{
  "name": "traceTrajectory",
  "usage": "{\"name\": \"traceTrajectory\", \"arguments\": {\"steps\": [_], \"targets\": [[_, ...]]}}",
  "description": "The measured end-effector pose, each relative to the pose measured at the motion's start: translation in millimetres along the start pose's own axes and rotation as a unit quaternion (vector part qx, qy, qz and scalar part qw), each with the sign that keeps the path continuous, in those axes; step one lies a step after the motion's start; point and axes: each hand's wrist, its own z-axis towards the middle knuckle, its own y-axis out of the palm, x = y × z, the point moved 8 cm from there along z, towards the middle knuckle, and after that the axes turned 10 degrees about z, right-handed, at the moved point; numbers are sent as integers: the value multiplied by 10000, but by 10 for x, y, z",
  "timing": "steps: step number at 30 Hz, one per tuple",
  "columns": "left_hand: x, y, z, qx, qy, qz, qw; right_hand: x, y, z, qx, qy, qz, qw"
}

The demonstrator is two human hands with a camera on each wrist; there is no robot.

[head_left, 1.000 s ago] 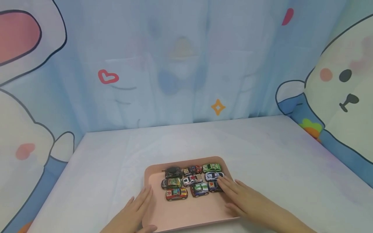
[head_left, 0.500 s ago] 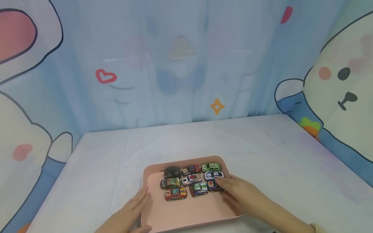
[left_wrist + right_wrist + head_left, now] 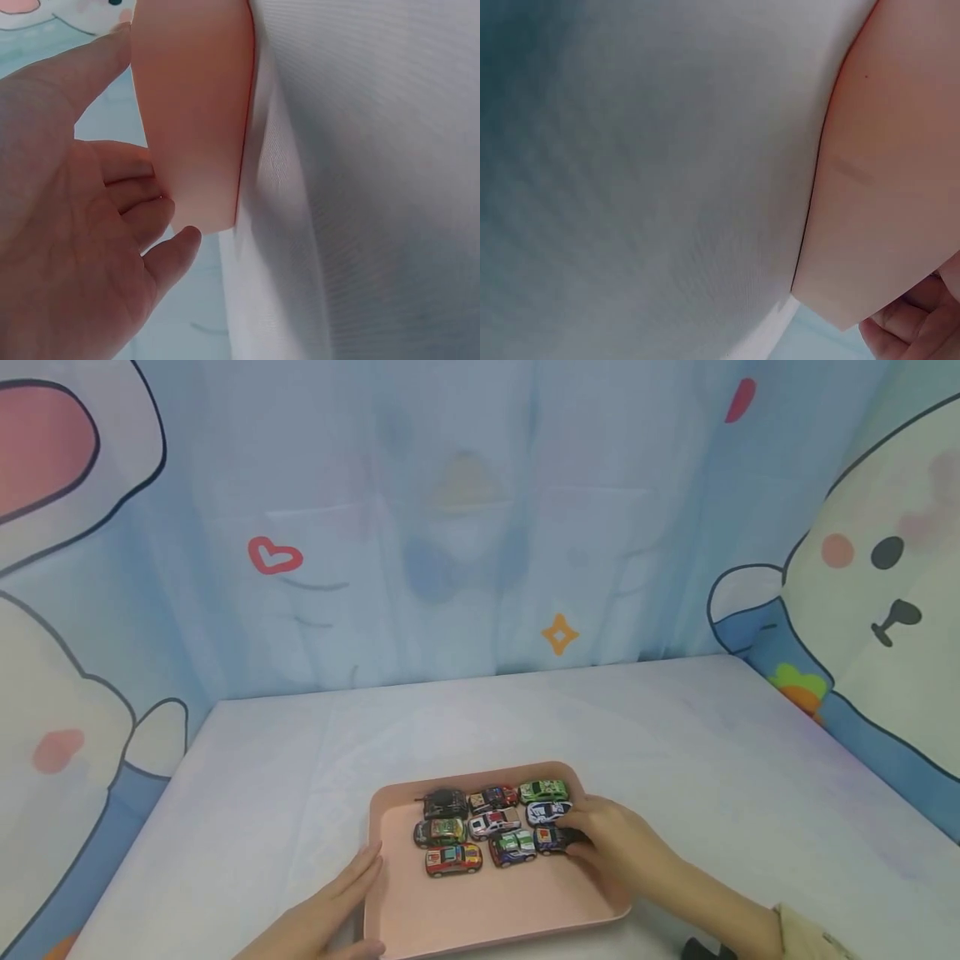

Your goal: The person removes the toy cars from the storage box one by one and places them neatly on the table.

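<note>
Contrasting colours, 9 toy vehicles (image 3: 494,823)

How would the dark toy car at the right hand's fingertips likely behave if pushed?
The dark toy car would probably roll, as it stands on wheels. Being low for its length, it seems unlikely to tip. The pink tray's raised rim should probably stop it rolling out.
</note>
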Motion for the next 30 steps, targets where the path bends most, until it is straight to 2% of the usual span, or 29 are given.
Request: {"name": "traceTrajectory", "arguments": {"steps": [5,8,13,17,21,25,30], "targets": [[13,-22,1,139,266,-17,9995,46,10,6,-52,424,115,9990],[13,-27,5,213,388,-6,9990,53,6,7,-48,541,176,9984],[13,-48,-2,413,490,162,9978,45,-12,15,36,355,175,9992],[12,-68,-13,590,515,486,9957,52,-18,25,76,250,209,9994],[7,-72,-16,649,512,765,9936,73,-22,34,70,403,297,9987],[11,-76,-17,654,525,801,9932,89,-25,37,28,591,457,9972],[28,-86,-25,699,593,839,9923,77,-44,58,-7,509,735,9960]]}}
